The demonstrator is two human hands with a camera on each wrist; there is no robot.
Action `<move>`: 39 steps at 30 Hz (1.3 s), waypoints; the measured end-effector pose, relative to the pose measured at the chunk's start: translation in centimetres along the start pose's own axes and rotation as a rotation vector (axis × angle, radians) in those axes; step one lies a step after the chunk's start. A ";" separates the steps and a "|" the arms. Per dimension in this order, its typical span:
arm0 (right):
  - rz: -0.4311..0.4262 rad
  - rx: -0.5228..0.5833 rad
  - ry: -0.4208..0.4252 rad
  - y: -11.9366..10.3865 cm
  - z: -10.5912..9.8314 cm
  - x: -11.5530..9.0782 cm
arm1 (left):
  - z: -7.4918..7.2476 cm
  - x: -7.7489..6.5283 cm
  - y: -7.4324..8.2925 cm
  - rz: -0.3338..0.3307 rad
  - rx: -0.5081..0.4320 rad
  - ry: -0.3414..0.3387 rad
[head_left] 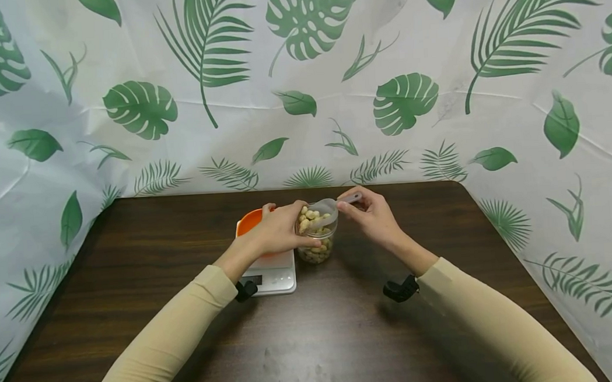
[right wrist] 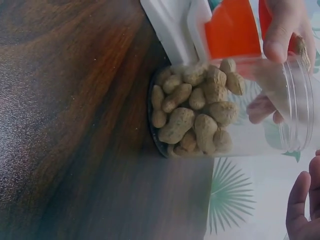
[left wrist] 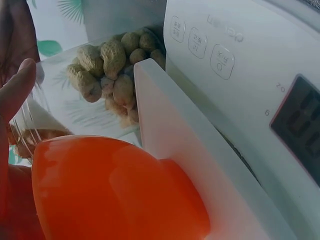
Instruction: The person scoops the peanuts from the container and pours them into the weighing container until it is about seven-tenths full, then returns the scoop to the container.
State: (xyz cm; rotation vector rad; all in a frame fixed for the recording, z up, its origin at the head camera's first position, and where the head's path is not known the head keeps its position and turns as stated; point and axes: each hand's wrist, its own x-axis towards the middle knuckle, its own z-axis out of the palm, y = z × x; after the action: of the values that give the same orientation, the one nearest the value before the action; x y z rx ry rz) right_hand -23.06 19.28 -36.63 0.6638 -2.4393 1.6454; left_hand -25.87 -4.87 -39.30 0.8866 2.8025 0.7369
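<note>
A clear jar [right wrist: 255,130] of peanuts in their shells [right wrist: 180,125] stands on the table beside a white kitchen scale [head_left: 280,283]. Reaching over an orange bowl [head_left: 250,220] on the scale, my left hand [head_left: 279,230] grips the jar near its rim, thumb on the near side. My right hand [head_left: 373,216] pinches the grey handle of a translucent scoop [head_left: 330,206]. The scoop's head lies in the jar's mouth, where peanuts show. In the left wrist view the orange bowl [left wrist: 120,185] hides part of the jar.
The dark wood table [head_left: 347,340] reaches back to a white curtain [head_left: 335,154] printed with green leaves. The scale's display [left wrist: 300,125] faces the near side. A black band [head_left: 401,289] is worn on each wrist.
</note>
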 end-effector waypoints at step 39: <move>-0.030 0.032 0.108 -0.4 0.4 -0.9 | -0.3 0.3 0.4 0.025 0.020 -0.046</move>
State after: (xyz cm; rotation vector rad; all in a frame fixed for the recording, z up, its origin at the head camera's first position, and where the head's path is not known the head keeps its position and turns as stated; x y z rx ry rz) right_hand -22.03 19.04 -36.75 0.5962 -2.3221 1.6666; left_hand -25.98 -4.59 -38.82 0.9311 2.7684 0.6838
